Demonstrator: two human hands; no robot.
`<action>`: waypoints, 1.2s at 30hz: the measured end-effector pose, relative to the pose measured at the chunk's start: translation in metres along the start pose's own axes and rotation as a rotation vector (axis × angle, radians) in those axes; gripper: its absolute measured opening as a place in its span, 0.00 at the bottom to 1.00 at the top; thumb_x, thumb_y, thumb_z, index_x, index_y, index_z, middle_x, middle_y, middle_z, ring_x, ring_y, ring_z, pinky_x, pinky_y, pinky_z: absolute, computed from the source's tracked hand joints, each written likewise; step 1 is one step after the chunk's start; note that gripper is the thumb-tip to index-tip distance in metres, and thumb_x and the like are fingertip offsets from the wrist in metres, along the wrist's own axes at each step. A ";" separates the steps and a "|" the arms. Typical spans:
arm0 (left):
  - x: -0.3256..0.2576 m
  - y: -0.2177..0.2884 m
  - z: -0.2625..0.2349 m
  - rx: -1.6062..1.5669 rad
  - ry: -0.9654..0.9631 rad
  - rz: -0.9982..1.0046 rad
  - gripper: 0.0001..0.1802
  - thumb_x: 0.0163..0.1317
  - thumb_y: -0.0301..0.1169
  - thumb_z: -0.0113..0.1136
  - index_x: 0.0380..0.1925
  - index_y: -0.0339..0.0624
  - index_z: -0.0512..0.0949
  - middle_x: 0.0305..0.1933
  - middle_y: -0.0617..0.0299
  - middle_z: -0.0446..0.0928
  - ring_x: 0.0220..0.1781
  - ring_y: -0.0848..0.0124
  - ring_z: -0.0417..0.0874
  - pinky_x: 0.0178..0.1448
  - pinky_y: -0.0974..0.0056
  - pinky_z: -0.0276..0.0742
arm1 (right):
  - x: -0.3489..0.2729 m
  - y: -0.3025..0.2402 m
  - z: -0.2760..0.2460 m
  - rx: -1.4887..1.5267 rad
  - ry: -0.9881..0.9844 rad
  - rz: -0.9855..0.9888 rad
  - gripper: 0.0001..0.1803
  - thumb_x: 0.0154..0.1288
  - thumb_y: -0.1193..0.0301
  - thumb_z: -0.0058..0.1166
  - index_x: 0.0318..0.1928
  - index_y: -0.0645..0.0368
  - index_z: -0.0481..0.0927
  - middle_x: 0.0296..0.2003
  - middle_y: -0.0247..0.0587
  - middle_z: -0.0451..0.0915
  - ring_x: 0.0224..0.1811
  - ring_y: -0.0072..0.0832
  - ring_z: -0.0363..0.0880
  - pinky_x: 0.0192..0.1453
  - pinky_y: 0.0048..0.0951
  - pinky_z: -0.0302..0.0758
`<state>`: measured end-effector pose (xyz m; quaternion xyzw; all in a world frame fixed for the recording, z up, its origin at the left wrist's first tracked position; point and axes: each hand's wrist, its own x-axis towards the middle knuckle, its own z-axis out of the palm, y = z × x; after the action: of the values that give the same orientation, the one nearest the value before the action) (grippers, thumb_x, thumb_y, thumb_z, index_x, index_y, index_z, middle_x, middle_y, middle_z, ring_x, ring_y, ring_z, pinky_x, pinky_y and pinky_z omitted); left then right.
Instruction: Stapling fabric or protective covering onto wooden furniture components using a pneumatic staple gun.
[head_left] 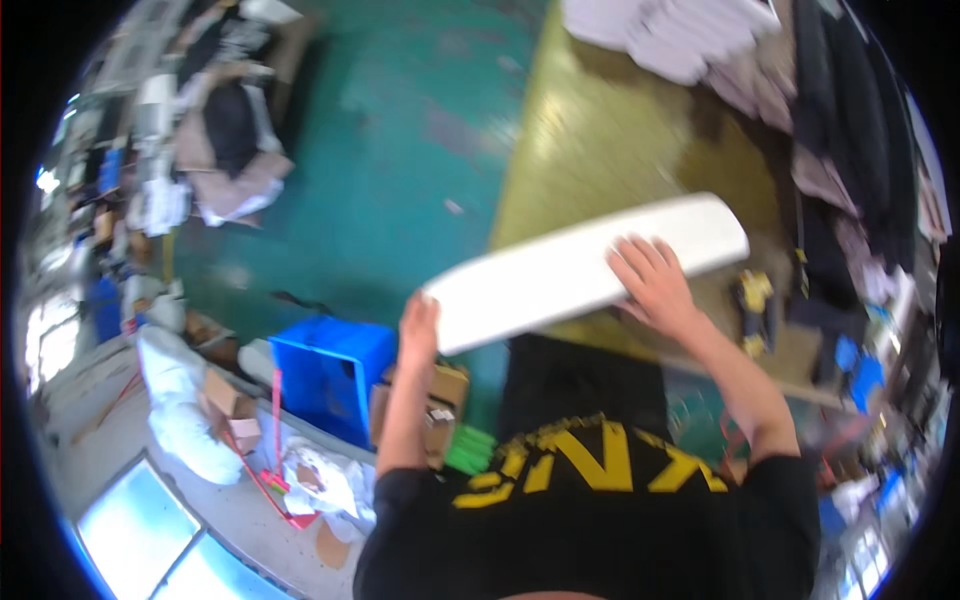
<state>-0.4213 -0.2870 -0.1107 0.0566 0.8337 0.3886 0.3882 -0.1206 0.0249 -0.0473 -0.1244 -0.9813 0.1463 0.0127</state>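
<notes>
I hold a long white slab [570, 265] with rounded ends in front of my body, its right end tilted farther away. It looks smooth and padded, but its material cannot be made out. My left hand [419, 325] grips the slab's left end, with the fingers along its edge. Over the near edge toward the right, my right hand [650, 283] holds it too; those fingers lie on the top face and the thumb is at the near edge. The slab's underside is hidden.
A blue plastic bin [335, 370] and a cardboard box [447, 400] stand at near left, beside a grey surface with plastic bags [185, 420]. Stacked white and dark pieces [680, 40] rise at far right. A yellow-and-black tool-like thing [755, 300] lies to the right. The floor is green and yellow.
</notes>
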 end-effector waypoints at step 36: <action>-0.079 0.146 0.261 0.179 -0.277 0.553 0.55 0.62 0.37 0.66 0.79 0.38 0.39 0.78 0.35 0.53 0.71 0.37 0.68 0.70 0.46 0.70 | 0.049 0.087 0.013 1.741 0.271 0.890 0.09 0.76 0.63 0.56 0.42 0.53 0.74 0.32 0.29 0.79 0.32 0.20 0.78 0.38 0.25 0.76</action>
<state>-0.2171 -0.0597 -0.0655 0.3674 0.7567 0.3933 0.3711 -0.1484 0.1140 -0.0860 -0.4451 -0.3852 0.7933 0.1557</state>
